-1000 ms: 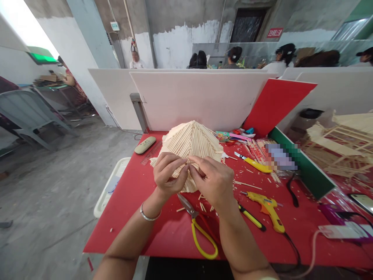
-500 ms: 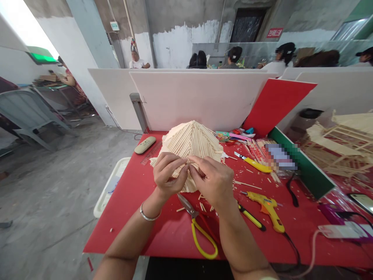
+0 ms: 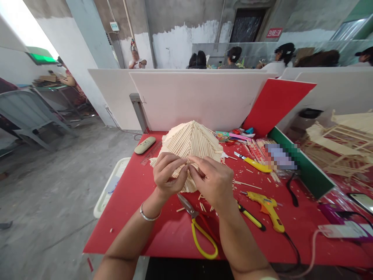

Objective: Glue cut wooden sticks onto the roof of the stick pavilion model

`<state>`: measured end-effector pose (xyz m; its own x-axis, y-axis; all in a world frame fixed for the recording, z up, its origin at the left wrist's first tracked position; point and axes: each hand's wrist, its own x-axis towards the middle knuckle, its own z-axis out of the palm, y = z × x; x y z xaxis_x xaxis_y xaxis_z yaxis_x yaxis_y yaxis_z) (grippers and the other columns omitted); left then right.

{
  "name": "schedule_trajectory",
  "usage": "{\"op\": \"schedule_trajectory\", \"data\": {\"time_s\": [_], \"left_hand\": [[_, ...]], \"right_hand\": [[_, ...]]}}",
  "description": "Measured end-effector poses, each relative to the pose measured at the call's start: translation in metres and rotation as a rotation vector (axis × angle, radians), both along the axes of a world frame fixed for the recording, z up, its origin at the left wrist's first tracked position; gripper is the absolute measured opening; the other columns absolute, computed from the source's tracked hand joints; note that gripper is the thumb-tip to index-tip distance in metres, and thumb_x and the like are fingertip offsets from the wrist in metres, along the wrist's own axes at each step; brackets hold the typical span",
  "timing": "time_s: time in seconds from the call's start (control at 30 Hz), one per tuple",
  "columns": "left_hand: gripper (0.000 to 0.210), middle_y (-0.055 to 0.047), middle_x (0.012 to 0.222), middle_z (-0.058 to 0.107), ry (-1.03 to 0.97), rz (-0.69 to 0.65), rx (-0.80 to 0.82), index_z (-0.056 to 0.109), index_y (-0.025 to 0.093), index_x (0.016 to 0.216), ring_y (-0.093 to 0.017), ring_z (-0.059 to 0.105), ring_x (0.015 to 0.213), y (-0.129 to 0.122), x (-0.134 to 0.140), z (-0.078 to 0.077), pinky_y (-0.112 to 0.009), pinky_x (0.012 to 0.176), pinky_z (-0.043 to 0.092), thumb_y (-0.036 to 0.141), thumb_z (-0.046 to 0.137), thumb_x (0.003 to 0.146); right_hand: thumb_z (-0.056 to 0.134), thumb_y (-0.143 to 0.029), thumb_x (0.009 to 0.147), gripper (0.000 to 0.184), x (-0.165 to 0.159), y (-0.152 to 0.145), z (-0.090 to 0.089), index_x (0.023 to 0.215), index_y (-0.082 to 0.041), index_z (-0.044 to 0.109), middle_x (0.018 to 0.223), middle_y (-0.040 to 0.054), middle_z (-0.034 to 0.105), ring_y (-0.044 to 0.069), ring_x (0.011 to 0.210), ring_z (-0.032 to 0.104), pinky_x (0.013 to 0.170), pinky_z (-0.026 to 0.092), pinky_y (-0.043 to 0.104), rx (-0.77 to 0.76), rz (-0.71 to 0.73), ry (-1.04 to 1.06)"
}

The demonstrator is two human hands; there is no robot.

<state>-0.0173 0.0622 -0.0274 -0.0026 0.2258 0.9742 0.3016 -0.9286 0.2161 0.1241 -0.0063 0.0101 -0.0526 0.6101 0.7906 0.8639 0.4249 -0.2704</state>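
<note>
1. The left hand (image 3: 169, 177) and right hand (image 3: 211, 181) met above the near side of the peaked stick model (image 3: 192, 142), which stood on the red surface (image 3: 125, 221), before a white board (image 3: 198, 101).
2. Thumb and forefinger tips on both hands were drawn close; whether the fingers were clamped on anything could not be told (any piece there was too small to make out).
3. In my judgement, sound handling called for a light, steady pinch, with wrists kept off the sloping rows to avoid loosening them.
4. The model's pale, slim rods, apparently wooden, ran side by side in slanting ribs, with an uneven edge.
5. Metal-bladed scissors (image 3: 190, 210) lay between the arms; loose sticks (image 3: 247, 185) and a yellow plastic glue gun (image 3: 271, 206) lay rightward.
</note>
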Motion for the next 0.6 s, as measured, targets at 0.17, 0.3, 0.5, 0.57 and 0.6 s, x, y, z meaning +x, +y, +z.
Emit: {"op": "schedule_trajectory", "data": {"time_s": [0.17, 0.3, 0.5, 0.57, 0.6], "left_hand": [[0.018, -0.001, 0.08, 0.068, 0.015, 0.024, 0.004, 0.068, 0.023, 0.098, -0.016, 0.061, 0.071, 0.0002, -0.0003, -0.0006, -0.033, 0.066, 0.052, 0.016, 0.069, 0.082], [0.018, -0.002, 0.08, 0.068, 0.027, 0.032, -0.002, 0.068, 0.023, 0.098, -0.016, 0.061, 0.072, 0.0003, -0.0006, -0.0011, -0.034, 0.066, 0.053, 0.016, 0.069, 0.082], [0.018, -0.001, 0.08, 0.068, 0.015, 0.022, 0.001, 0.068, 0.023, 0.098, -0.016, 0.061, 0.071, -0.0001, -0.0001, 0.0002, -0.033, 0.066, 0.052, 0.016, 0.069, 0.082], [0.02, -0.001, 0.08, 0.068, 0.011, 0.013, 0.002, 0.068, 0.023, 0.099, -0.016, 0.061, 0.072, -0.0004, 0.0001, 0.0007, -0.033, 0.066, 0.052, 0.015, 0.07, 0.081], [0.021, -0.001, 0.081, 0.068, 0.009, 0.006, 0.003, 0.068, 0.023, 0.099, -0.016, 0.061, 0.072, -0.0004, 0.0001, 0.0008, -0.033, 0.066, 0.052, 0.014, 0.07, 0.08]], "right_hand": [[0.06, -0.027, 0.096, 0.021, 0.0001, 0.0006, -0.0006, 0.112, -0.024, 0.073, 0.076, -0.0014, 0.072, 0.01, 0.064, 0.06, 0.065, 0.041, 0.024, 0.006, -0.001, -0.002], [0.06, -0.027, 0.096, 0.022, -0.0001, 0.0007, -0.0003, 0.113, -0.025, 0.073, 0.077, -0.0012, 0.072, 0.009, 0.063, 0.06, 0.064, 0.041, 0.024, 0.003, 0.001, -0.001], [0.061, -0.027, 0.096, 0.021, -0.0003, 0.0002, 0.0004, 0.112, -0.025, 0.074, 0.077, -0.0015, 0.072, 0.01, 0.064, 0.06, 0.065, 0.041, 0.025, -0.001, 0.0, -0.006], [0.061, -0.027, 0.095, 0.021, -0.0003, 0.0001, 0.0002, 0.112, -0.025, 0.073, 0.077, -0.0018, 0.072, 0.01, 0.064, 0.06, 0.065, 0.041, 0.025, 0.001, -0.002, -0.005], [0.061, -0.027, 0.095, 0.021, -0.0002, 0.0001, 0.0, 0.112, -0.025, 0.073, 0.077, -0.0019, 0.072, 0.01, 0.065, 0.06, 0.065, 0.041, 0.024, 0.0, 0.0, -0.003]]}}
